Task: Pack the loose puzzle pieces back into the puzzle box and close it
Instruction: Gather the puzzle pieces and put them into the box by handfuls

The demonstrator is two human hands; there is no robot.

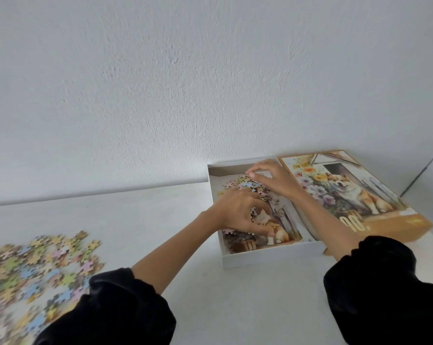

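While sweeping across from the left, first up at eight o'clock: loose puzzle pieces [36, 275], heaped thick on the white surface [160, 210], pastel greens, blues, yellows and pinks, blurred toward the bottom edge, well apart from the box.

Next, at six o'clock, the black left sleeve [111, 312], pushed up the forearm, bare arm reaching toward two o'clock. Then the left hand [238, 212], inside the puzzle box [267, 257], fingers curled, thumb and forefinger rounded into a ring, tips down among the pieces in the box [250, 185]. Gripping any or merely touching? Cannot tell.

Open white box, sitting on the surface at four o'clock of the view, far side close to the wall [185, 83]. Flat on its floor, a printed picture sheet [277, 235] with an orange dog, partly covered by that small heap toward the box's eleven o'clock corner.

At the box's one o'clock, the right hand [272, 178], fingers arched, tips on top of the heap. Holding pieces or only pressing them? Cannot tell either.

Just beside the box at three o'clock, the lid [347, 190], picture side up, dog and flowers, orange border. Lastly, at five o'clock, the black right sleeve [385, 282], forearm crossing above the lid's near corner.
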